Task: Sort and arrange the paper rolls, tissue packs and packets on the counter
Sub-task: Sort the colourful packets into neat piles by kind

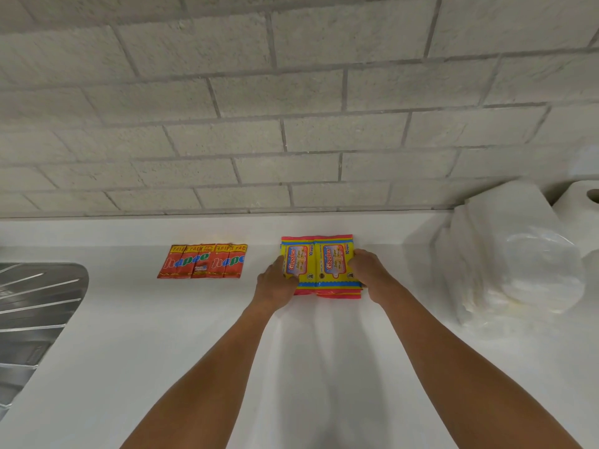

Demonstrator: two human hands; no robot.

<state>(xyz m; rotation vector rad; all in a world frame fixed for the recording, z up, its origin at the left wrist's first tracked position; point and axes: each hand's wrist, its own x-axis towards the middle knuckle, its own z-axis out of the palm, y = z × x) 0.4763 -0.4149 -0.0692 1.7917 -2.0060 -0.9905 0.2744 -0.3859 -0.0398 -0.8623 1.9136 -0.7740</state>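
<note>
Both hands, left hand (276,284) and right hand (369,274), hold yellow wipes packs (319,265) on counter (162,335)

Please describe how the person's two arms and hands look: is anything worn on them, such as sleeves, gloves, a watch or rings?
Both forearms are bare up to the picture's lower edge; no sleeves show. The left hand and the right hand wear no gloves. No watch, bracelet or ring is visible on the parts that show. No markings are visible either.

Wipes packs (321,266) lie mid-counter (194,335), sachets (203,261) to their left. Sink (35,306) far left; tissue packs (505,254) and roll (580,209) right.

"Giggies" on yellow wipes packs (319,265); "hapee" on red sachets (202,261)
</note>
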